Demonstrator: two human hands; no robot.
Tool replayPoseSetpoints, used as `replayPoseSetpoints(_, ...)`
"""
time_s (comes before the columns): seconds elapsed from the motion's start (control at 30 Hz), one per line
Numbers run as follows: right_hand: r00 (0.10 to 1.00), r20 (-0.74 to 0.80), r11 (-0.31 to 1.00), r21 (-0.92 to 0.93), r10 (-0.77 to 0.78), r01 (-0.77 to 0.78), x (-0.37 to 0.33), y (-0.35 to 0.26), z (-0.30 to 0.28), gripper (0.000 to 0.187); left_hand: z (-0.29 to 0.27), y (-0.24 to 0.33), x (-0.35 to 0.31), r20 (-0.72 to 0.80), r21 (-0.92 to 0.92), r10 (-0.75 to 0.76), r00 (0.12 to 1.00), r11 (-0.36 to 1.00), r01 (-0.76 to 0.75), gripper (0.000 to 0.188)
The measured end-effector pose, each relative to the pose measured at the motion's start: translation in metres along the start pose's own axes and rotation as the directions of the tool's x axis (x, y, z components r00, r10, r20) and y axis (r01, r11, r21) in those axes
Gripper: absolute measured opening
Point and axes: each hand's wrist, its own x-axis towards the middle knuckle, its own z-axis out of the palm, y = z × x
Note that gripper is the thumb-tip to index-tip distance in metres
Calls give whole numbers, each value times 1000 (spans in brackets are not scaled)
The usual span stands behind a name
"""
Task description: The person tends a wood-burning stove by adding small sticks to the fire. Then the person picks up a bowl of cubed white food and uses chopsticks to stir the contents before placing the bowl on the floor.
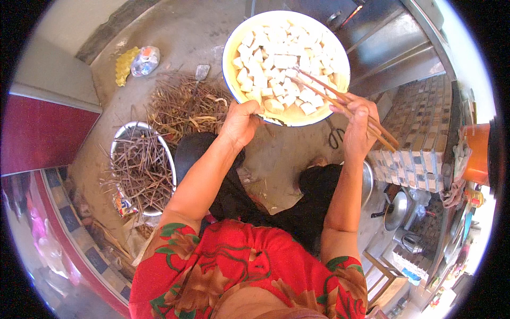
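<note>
A wide, round enamel basin (230, 59) with a pale inside and a blue edge is held up in front of me. Many white cut chunks of food (276, 61), perhaps steamed bread or a root vegetable, lie in it. My left hand (242, 121) is closed on the near left rim, thumb on top. In my right hand (361, 121) is a pair of wooden chopsticks (323, 85), gripped at the near right side of the basin. Their tips point down among the chunks. Whether they pinch a chunk I cannot tell.
At left stands a metal basin (172, 165) heaped with dry twigs. Loose straw and sticks (183, 106) lie beyond it, with a metal shovel (202, 72). Scissors (334, 137) are on the floor near my right forearm. A tiled brick stove (414, 138) is at right.
</note>
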Motion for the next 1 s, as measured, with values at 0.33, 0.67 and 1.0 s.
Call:
replayPoseSetpoints(0.33, 988, -82, 988, -92, -132, 124, 3, -14, -25, 42, 0, -4, 0, -89, -9, 32, 996, 999, -33, 61)
replayPoseSetpoints(0.67, 993, -115, 959, -278, 15, -46, -2, -13, 0, 29, 1, 1, -6, -104, 20, 59, 993, 998, -57, 61)
replayPoseSetpoints(1.0, 955, -212, 977, 95, 209, -193, -7, 18, 16, 28, -4, -3, -6, -76, 49, 2, 997, 999, 2, 63)
